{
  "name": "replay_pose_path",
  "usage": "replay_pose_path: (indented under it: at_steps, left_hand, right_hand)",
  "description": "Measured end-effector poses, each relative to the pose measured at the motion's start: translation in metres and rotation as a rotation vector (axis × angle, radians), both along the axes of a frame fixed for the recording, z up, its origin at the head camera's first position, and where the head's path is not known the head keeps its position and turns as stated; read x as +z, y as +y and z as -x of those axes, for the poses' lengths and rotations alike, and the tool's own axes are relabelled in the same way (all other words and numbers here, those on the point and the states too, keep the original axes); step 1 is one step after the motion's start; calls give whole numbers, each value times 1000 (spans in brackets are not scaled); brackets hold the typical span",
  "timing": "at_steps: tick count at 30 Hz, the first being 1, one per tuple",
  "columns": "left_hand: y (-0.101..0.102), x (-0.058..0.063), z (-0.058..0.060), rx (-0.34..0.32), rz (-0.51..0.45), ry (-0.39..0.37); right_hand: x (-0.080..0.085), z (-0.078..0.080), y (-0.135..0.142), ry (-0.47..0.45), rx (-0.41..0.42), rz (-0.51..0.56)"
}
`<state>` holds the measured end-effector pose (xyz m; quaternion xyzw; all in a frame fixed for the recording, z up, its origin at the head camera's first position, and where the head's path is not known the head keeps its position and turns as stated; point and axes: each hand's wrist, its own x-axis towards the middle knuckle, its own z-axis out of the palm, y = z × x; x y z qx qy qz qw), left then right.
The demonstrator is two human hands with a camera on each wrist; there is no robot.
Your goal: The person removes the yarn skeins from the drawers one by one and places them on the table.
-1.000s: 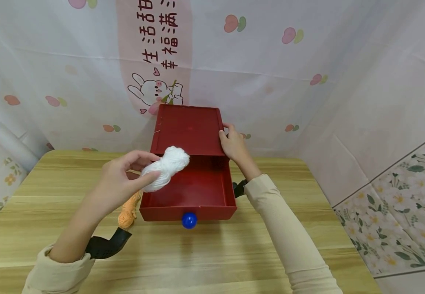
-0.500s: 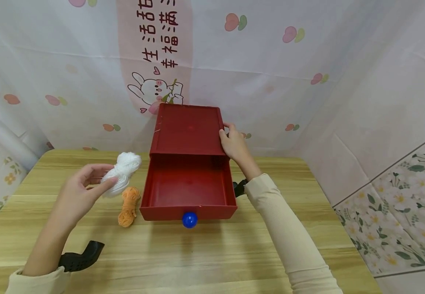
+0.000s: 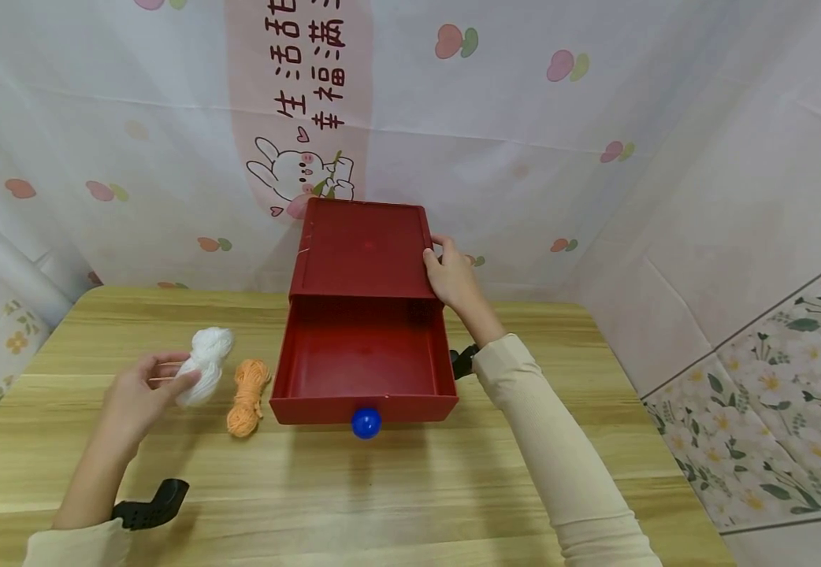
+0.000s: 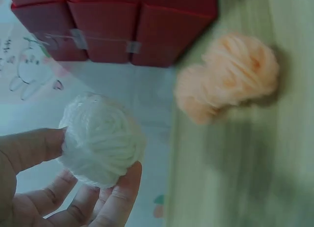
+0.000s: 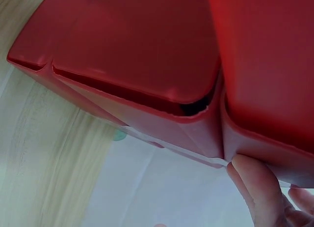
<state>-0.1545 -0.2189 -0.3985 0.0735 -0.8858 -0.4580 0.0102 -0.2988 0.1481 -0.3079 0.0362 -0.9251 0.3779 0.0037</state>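
Observation:
My left hand (image 3: 134, 405) pinches a white skein of yarn (image 3: 206, 354) between thumb and fingers, left of the red drawer unit (image 3: 368, 248). In the left wrist view the white yarn's round end (image 4: 103, 141) shows, thumb on one side and fingers on the other. An orange skein of yarn (image 3: 246, 402) lies on the table between that hand and the unit. The top drawer (image 3: 364, 409), with a blue round knob (image 3: 365, 424), is pulled out and nothing shows inside. My right hand (image 3: 455, 276) grips the unit's right edge, its thumb at the upper face.
The stacked unit stands on a wooden table (image 3: 396, 504) near its back edge, against a patterned cloth (image 3: 495, 181). On the right side is a flowered cloth (image 3: 772, 425). Black wrist mounts (image 3: 151, 508) jut out from the sleeves.
My left hand has carried the white yarn from over the open drawer leftward and down, past the orange skein. The right hand, drawer and orange yarn have stayed put.

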Motion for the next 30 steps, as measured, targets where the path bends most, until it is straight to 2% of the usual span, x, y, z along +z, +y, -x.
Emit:
replay_pose_path:
  at_steps: [7, 18, 24, 30]
  left_hand:
    - [-8, -19, 2, 1, 12, -80]
    - [-10, -39, 9, -73, 28, -219]
    - [-5, -44, 9, -82, 4, -221]
    - [-2, -43, 8, -85, 1, -220]
  right_hand:
    - [0, 1, 0, 0, -6, 6]
    - [0, 1, -1, -2, -15, 8]
    - [0, 0, 0, -6, -7, 17]
    - [0, 0, 0, -3, -7, 9]
